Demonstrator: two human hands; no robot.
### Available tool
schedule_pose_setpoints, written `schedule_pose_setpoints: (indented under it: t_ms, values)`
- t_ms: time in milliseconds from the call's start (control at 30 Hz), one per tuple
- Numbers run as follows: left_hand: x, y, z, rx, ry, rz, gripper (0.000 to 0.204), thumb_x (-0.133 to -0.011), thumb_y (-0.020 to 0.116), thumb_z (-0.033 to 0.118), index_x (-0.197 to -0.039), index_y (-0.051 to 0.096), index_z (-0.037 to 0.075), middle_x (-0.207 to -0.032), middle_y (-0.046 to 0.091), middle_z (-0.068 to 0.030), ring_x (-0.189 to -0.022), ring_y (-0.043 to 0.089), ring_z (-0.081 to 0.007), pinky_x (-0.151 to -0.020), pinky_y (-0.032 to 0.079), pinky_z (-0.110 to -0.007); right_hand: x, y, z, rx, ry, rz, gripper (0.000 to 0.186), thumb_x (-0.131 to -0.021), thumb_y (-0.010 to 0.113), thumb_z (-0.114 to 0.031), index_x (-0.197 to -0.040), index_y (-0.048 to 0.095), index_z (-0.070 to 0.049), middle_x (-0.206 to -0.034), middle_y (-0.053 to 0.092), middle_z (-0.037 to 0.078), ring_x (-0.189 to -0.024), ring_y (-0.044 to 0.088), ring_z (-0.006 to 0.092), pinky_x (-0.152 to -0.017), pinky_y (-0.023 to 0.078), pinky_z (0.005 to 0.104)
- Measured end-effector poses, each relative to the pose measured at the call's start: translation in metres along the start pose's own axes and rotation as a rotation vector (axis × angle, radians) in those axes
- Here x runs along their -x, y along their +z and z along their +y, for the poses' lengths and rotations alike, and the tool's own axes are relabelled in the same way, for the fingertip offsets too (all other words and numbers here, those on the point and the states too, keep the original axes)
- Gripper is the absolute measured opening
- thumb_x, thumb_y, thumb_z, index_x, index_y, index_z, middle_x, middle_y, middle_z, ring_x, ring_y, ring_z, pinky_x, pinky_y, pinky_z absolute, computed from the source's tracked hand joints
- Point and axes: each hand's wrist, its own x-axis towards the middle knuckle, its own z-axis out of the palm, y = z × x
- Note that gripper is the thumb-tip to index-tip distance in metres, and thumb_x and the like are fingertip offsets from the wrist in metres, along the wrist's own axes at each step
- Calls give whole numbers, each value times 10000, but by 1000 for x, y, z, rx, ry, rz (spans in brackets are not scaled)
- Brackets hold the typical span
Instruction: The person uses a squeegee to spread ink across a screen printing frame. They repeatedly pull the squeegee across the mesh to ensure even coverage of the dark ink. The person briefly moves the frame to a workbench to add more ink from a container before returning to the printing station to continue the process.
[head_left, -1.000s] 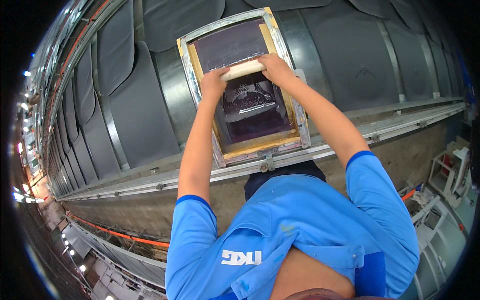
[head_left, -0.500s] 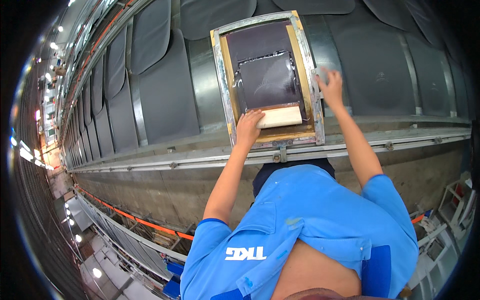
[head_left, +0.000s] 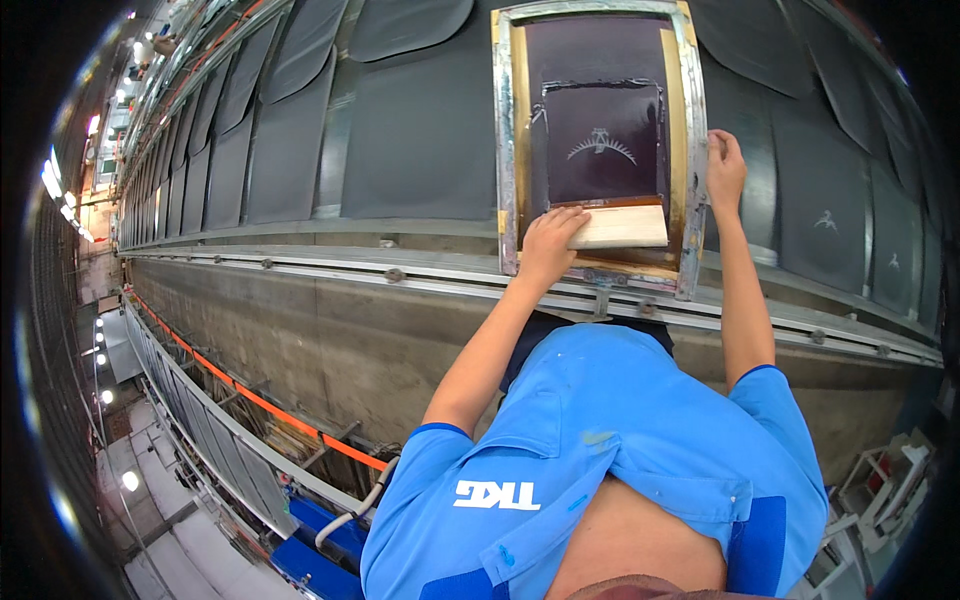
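Note:
A metal-framed printing screen (head_left: 503,130) with dark mesh lies on the long table over a dark fabric piece. My left hand (head_left: 550,243) grips the pale wooden squeegee (head_left: 622,227), which rests across the near end of the mesh. My right hand (head_left: 725,170) holds the screen's right frame edge. A pale arc-shaped design shows through the mesh above the squeegee.
Many dark fabric pieces (head_left: 420,130) lie in rows along the long table; those at the right (head_left: 825,220) carry pale prints. A metal rail (head_left: 330,272) runs along the table's near edge. Below are an orange bar (head_left: 290,420), blue equipment (head_left: 310,540) and a lit aisle.
The screen now sits further right along the table. My left hand alone holds the squeegee at the near end, and my right hand has stayed on the right frame edge since half a second ago.

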Motion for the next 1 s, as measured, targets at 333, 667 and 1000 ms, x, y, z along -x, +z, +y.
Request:
schedule_pose_setpoints:
  t_ms: [333, 667, 1000]
  values:
    - [85, -166, -190, 4, -185, 93, 618, -746, 642, -26, -1336, 646, 156, -1278, 670, -79, -1162, 623, -349, -952, 503, -454, 109, 221, -127, -99, 45, -16, 263, -1012, 578, -282, -1115, 695, -71, -842, 704, 202, -747, 684, 340, -721, 508, 427]
    - [73, -199, -299, -250, -685, 218, 539, -889, 622, 241, -1360, 564, -14, -1241, 656, -219, -1101, 636, -417, -916, 520, -506, 162, 303, -161, -169, 181, -97, 238, -1017, 575, -284, -1137, 665, -99, -666, 611, 186, -626, 623, 341, -632, 461, 459]
    - [36, -180, -274, -414, -267, -59, 723, -791, 707, 62, -1478, 495, 138, -1442, 564, -64, -1163, 601, -339, -956, 497, -477, 169, 316, -171, -155, 189, -104, 241, -1040, 541, -278, -1174, 641, -104, -659, 592, 191, -615, 607, 386, -619, 454, 472]
